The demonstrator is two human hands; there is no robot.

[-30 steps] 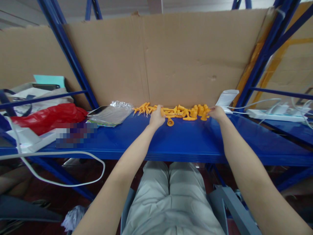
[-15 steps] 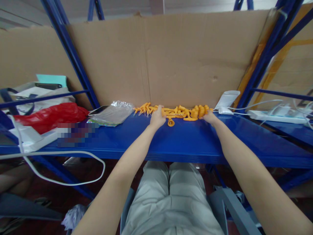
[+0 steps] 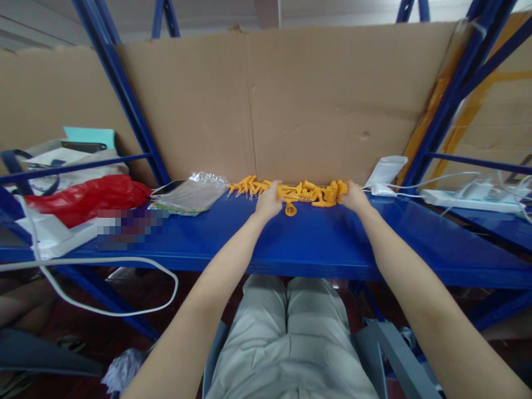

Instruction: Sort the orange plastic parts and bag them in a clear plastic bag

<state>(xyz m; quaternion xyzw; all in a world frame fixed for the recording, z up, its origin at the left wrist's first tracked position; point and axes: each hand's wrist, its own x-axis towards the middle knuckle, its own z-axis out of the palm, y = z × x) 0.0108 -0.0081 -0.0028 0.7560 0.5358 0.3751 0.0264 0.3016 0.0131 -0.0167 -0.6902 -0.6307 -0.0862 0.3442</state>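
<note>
Head view: at left, see a red bag (image 3: pixel 91 197) and clear plastic bag (image 3: pixel 194 198), contents unclear. Along the blue shelf (image 3: pixel 316 238), find the left hand (image 3: pixel 269 203) against a row of yellow pieces (image 3: pixel 318 194), probably light, stiff; hold mid-body, not by chains (image 3: pixel 305 200). At the right end, find the right hand (image 3: pixel 356 197) touching. Cannot tell either grip.

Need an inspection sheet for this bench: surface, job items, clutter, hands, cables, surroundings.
Surface: blue shelf, glossy.
Job items: yellow-orange pieces, rowed along the back; silvery chains among them.
Clutter: clear plastic bag and red bag, left.
Hands: left hand mid-row, right hand at its right end; grips unclear.
Cables: white cable looped front left; more at power strip, right.
Surroundings: cardboard panel behind, blue rack post left.
</note>
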